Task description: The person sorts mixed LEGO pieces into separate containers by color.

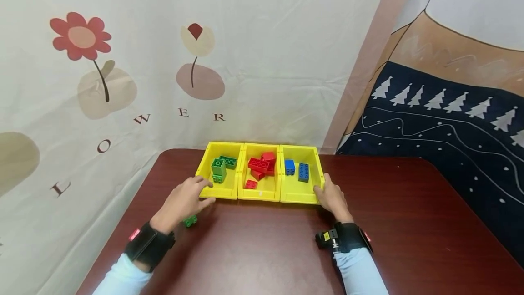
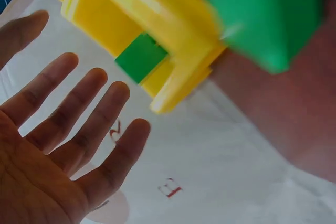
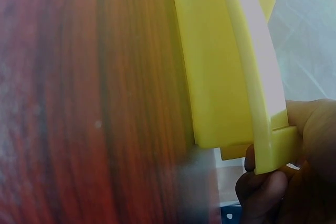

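Three yellow bins stand joined in a row on the table. The left bin (image 1: 223, 193) holds several green bricks (image 1: 219, 167), the middle bin (image 1: 266, 196) several red bricks (image 1: 259, 165), and the right bin (image 1: 300, 196) has two blue bricks (image 1: 303, 172). My right hand (image 1: 333, 198) grips the right bin's outer front corner, thumb on one side of the wall and fingers on the other in the right wrist view. Beside the left bin's front corner is my left hand (image 1: 186, 198), fingers spread and holding nothing. Beneath its wrist, a loose green brick (image 1: 190, 220) lies on the table.
The dark red-brown table (image 1: 254, 249) reaches back to a pale wall cloth (image 1: 266, 58) with flower prints. On the right hangs a dark blue cloth (image 1: 442, 135) with white trees. Both wrists wear black bands with cameras.
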A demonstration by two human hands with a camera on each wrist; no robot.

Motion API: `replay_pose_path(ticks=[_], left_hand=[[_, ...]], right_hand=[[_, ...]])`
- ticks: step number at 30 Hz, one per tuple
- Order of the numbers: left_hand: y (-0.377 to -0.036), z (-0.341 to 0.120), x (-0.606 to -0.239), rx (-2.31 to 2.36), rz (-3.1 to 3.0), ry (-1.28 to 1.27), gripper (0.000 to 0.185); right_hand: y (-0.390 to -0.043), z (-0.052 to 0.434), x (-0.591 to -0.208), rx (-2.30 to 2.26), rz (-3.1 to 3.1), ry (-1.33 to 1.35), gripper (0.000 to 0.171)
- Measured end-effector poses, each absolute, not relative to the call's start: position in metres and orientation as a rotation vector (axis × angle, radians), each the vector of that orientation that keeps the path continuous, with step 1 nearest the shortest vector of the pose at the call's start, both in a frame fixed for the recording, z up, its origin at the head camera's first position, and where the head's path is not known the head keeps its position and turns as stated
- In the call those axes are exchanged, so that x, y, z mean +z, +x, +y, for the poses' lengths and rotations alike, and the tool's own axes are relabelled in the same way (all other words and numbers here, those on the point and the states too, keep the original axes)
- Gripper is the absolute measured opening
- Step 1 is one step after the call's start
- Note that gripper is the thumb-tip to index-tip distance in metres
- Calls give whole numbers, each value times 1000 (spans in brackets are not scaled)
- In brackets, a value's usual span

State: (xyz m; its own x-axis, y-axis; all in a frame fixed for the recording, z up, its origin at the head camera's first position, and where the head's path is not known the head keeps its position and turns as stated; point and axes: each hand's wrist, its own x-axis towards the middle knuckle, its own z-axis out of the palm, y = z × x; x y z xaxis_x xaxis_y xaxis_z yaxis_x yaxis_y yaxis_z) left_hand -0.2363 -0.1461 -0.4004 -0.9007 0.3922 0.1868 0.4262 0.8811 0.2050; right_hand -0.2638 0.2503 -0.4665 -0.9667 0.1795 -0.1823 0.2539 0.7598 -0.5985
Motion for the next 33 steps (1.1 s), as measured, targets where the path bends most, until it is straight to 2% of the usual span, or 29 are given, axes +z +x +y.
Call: replay_pose_path(ticks=[3,13,27,33], left_hand=[[-228,-153,-412,-365,-2968,-617,42],[-224,-161,-439,-467,-3109,-557,21],[-227,-163,-442,-456,-3111,-535,14],[-221,-158,-422,-485,-3130,-554,15]], right_hand=[[-264,253,-467,-987,2846,357,44],[-260,261,-469,-1007,2818,385,44],[-260,258,-469,-1006,2836,361,43],[-263,251,-467,-1004,2828,351,44]])
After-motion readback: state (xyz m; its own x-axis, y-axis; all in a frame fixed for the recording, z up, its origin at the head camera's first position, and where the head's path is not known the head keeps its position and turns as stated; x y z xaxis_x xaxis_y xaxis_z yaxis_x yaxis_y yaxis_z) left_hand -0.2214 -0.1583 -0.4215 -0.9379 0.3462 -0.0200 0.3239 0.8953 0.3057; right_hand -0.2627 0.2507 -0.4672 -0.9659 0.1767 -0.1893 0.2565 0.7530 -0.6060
